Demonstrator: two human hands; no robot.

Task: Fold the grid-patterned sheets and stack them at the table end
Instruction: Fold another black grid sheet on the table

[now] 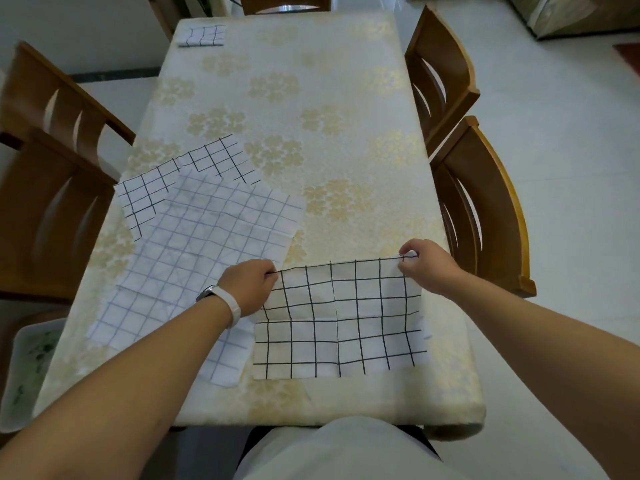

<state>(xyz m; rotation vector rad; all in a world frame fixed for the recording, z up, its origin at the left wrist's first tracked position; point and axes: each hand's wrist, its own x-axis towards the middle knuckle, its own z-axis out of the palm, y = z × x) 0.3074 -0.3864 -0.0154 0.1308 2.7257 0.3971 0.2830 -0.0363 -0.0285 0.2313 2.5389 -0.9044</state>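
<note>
left hand (251, 285): fingers pinched | right hand (424, 266): fingers pinched | arms extended

- The black-grid sheet (343, 327), near and right, looks like thin, dull cloth with fold lines.
- The pale-grid sheet (194, 244) on the left looks just as soft and dull.
- The tablecloth (311, 81) is cloth with a little shine.
- The chairs (485, 188) are smooth brown wood.
- The floor (561, 140) is pale and shiny.

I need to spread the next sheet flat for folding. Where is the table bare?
Bare: the tablecloth across its middle and right, short of the folded sheet at the far left corner. Crowded: overlapping sheets near left; near right, the black-grid sheet pinched by the left hand and right hand.
</note>
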